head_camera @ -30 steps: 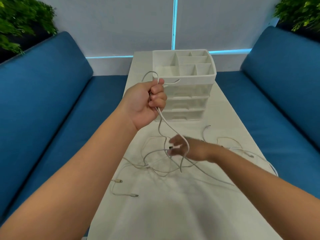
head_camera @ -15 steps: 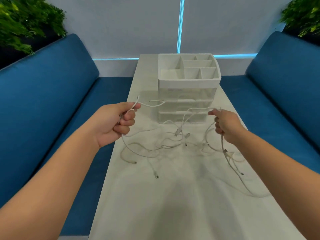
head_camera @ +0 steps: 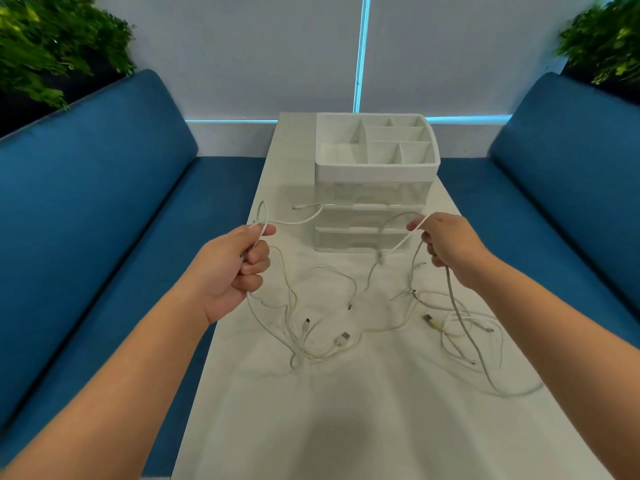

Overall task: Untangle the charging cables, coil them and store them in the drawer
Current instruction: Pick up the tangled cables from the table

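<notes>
Both hands are up over the worktop. Left hand, at the middle left of the frame, curls its fingers around white cables. Right hand, at the middle right, pinches another bit of cable. Between them the cables hang down in loops, and most of the tangle lies on the worktop in the middle of the frame. Behind it, in the upper middle, stands a white drawer box with its drawers closed. Blue sofas are on both sides.

Blue sofas flank white table; blurry plants behind.
</notes>
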The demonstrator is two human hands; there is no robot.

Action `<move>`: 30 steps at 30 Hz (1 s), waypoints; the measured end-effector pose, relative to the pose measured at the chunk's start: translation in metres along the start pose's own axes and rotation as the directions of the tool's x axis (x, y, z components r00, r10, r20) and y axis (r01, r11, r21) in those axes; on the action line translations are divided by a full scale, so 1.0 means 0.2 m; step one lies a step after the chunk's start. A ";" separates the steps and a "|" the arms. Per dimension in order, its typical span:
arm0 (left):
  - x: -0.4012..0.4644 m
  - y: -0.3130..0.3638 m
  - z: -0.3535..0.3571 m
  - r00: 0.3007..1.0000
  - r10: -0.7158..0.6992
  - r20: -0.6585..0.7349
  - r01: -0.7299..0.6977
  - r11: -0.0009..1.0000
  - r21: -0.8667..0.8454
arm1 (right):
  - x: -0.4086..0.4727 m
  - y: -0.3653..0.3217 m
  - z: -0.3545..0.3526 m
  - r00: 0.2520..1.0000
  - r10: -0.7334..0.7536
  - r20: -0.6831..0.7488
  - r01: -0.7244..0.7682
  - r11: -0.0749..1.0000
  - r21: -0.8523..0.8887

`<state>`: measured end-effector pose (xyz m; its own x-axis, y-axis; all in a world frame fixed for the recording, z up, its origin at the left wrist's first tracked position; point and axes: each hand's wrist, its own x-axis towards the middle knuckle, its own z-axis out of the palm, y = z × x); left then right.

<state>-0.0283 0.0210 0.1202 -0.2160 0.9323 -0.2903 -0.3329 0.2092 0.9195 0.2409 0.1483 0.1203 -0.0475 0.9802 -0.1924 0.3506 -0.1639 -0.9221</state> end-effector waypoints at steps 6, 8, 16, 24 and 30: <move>-0.01 -0.02 0.13 0.998 0.053 0.022 -0.055 0.995 0.086 | -0.05 -0.16 -0.06 0.972 -0.204 0.116 0.212 0.975 -0.066; 0.00 -0.04 0.18 0.997 0.071 0.019 -0.073 0.983 0.166 | -0.08 -0.20 -0.07 0.945 -0.300 0.132 0.307 0.951 -0.037; 0.01 -0.09 0.28 0.985 0.171 -0.010 -0.161 0.942 0.294 | -0.15 -0.28 -0.07 0.816 -0.567 0.110 0.577 0.808 -0.120; 0.01 -0.08 0.36 0.978 0.201 0.047 -0.206 0.964 0.165 | -0.20 -0.30 0.02 0.855 -0.487 0.179 0.519 0.800 -0.302; -0.01 -0.10 0.42 0.958 0.235 0.163 -0.258 0.956 0.141 | -0.20 -0.38 0.17 0.882 -0.451 0.137 0.463 0.770 -0.439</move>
<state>0.0559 0.0396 0.1237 -0.1356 0.9906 -0.0194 -0.1328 0.0012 0.9911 0.1849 0.1181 0.1868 -0.3285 0.9230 0.2003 0.6585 0.3758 -0.6521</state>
